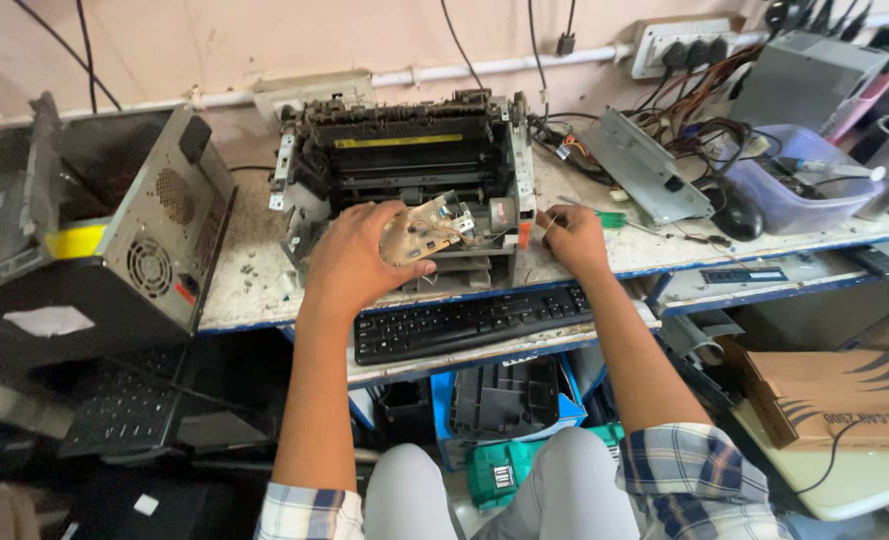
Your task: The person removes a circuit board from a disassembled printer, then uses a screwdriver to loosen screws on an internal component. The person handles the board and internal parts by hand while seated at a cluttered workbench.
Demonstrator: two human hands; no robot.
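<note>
A stripped-down printer chassis [404, 160] stands on the workbench [254, 270] in front of me. My left hand [359, 255] grips a tan circuit board [426, 230] at the printer's front, with wires running from the board into the machine. My right hand [572, 238] rests on the bench just right of the printer, fingers curled on a small part that is too small to identify. A green-handled screwdriver [604, 217] lies just beyond that hand.
A black keyboard [469, 322] sits on the pull-out tray below the bench. A grey computer case [94, 240] stands at left. A metal bracket [644, 165], tangled wires, a black mouse [739, 215] and a plastic tub [799, 180] lie right. A cardboard box [844, 395] sits lower right.
</note>
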